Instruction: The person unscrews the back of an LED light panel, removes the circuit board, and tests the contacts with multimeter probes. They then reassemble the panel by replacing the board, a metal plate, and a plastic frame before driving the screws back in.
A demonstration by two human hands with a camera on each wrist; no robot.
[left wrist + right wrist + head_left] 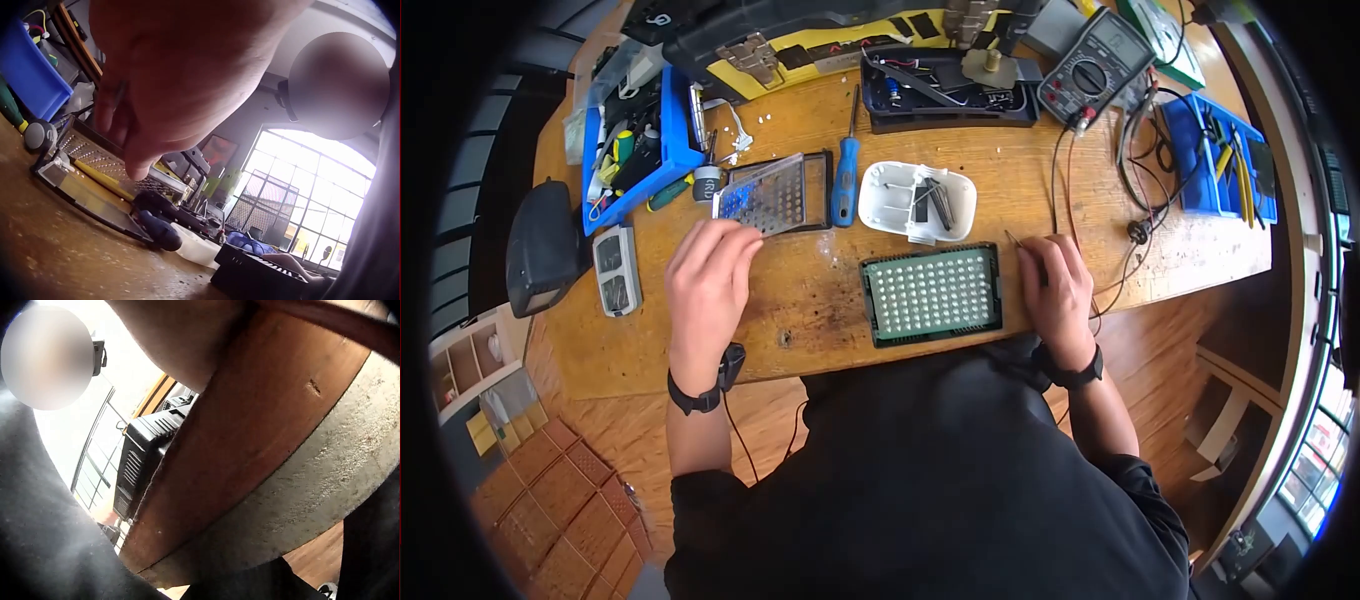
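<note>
My left hand (710,275) pinches the near edge of a clear, dotted lid (785,200), raised at a slant over a shallow black-framed case (828,165). In the left wrist view the lid (94,153) stands tilted above the case, fingertips at its upper edge. An LED panel (930,293), rows of clear beads on a green board in a black housing, lies at the table's front. Just right of it, my right hand (1060,285) rests on the table with curled fingers, a thin pointed tool (1013,239) sticking out. The right wrist view hides the fingertips.
A blue screwdriver (845,180) and a white plastic shell (887,205) with small dark parts lie beyond the panel. Behind are a multimeter (1097,70), an open black tray (945,122) and a yellow-black toolbox (820,65). Blue bins (685,120) stand at both sides; cables trail right.
</note>
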